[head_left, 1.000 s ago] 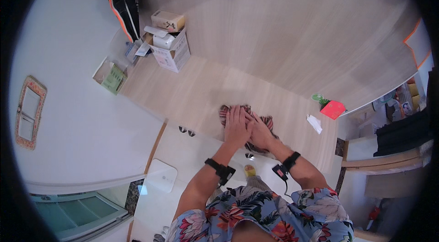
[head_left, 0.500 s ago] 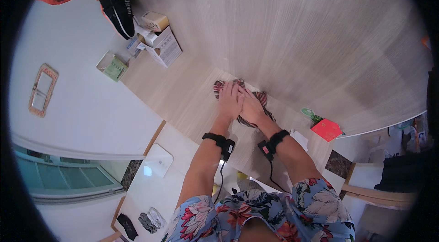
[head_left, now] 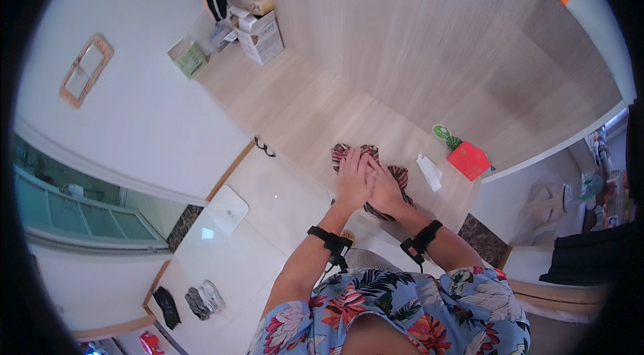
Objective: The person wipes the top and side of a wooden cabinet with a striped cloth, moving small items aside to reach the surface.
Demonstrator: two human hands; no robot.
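My left hand (head_left: 353, 184) lies flat on a crumpled cloth (head_left: 401, 175) with dark, red and white stripes, its fingers stretched forward. Beside it, touching it, my right hand (head_left: 387, 194) presses on the same cloth with its fingers extended and partly overlapping the left. The cloth rests on a light wood-grain tabletop (head_left: 295, 87), close to its front edge, and sticks out beyond the fingertips and to the right. A black strap with a small box sits on each wrist.
To the right on the tabletop lie a white crumpled tissue (head_left: 429, 172), a red paper packet (head_left: 469, 160) and a green cactus-shaped thing (head_left: 448, 137). Open cartons (head_left: 261, 40) and a green box (head_left: 189, 58) stand far left. Shoes (head_left: 204, 300) and a white scale-like slab (head_left: 225, 210) are on the floor.
Both hands have drawn the cloth from near the back panel toward the tabletop's front edge. The view has shifted too, and the white tissue shows more fully.
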